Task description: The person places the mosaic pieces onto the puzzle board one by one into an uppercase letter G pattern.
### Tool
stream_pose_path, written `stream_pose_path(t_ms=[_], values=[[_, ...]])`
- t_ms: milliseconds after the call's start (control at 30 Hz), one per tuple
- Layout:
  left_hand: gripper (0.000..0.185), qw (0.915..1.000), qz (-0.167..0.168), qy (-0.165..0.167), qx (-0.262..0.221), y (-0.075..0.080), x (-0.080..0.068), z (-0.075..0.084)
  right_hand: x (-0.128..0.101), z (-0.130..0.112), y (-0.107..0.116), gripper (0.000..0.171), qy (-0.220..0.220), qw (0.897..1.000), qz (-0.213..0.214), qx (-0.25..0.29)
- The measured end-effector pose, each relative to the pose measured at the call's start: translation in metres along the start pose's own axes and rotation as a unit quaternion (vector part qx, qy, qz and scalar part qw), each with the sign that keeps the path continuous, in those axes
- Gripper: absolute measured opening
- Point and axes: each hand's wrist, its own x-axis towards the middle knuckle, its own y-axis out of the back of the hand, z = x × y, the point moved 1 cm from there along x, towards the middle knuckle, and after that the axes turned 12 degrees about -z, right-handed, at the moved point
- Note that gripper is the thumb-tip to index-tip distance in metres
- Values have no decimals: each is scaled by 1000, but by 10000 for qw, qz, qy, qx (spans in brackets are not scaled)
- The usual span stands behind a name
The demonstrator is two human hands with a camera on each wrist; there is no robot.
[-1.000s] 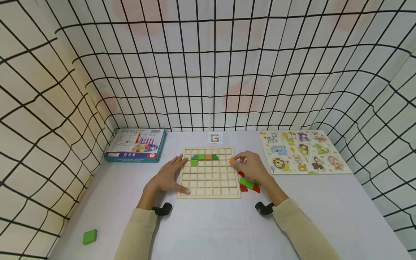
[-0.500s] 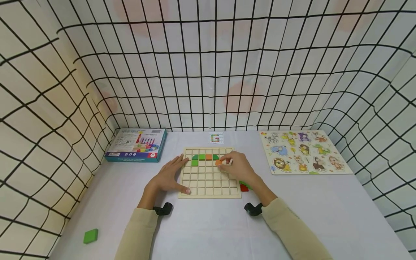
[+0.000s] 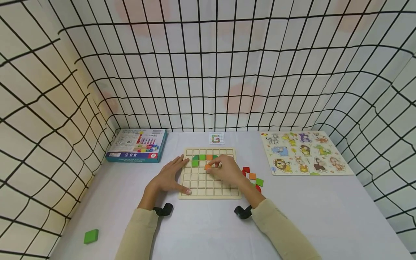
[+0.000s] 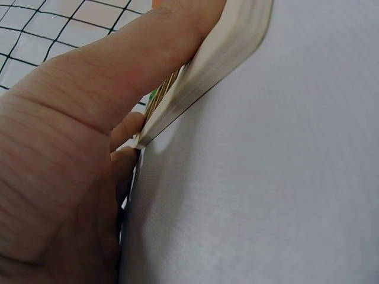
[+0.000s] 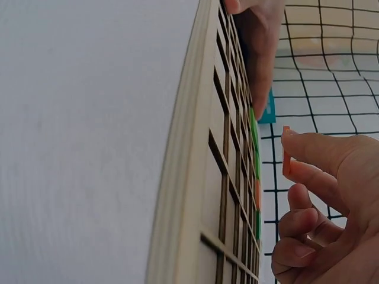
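A wooden grid board (image 3: 208, 187) lies on the white table, with green and orange tiles in its upper rows. My left hand (image 3: 169, 176) rests along the board's left edge, thumb and fingers spread over its rim. Between thumb and index finger my right hand (image 3: 226, 169) pinches an orange square tile (image 5: 286, 155), held just above the board. In the right wrist view, a gap shows between this tile and the grid. Part of the board's right side is hidden beneath the right hand. A green square tile (image 3: 195, 163) sits below the top row's left end.
Loose red, green and orange tiles (image 3: 252, 176) lie right of the board. A small pattern card (image 3: 216, 138) is behind it. A boxed set (image 3: 136, 145) stands back left, an animal puzzle board (image 3: 305, 153) back right. One green block (image 3: 91, 236) lies front left.
My right hand has carried the orange tile leftward from the board's right edge to above its middle columns. The loose tiles on the right are more exposed. My left hand has stayed put.
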Motion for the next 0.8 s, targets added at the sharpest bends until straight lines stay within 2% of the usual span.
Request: stream_pose_path(t_ms=[367, 800], values=[[134, 10000, -18, 4, -17, 0, 1, -3, 11, -10, -21, 23, 65, 9992, -365, 145], [134, 10000, -16, -69, -4, 1, 0, -4, 23, -21, -31, 27, -113, 9986, -458, -240]])
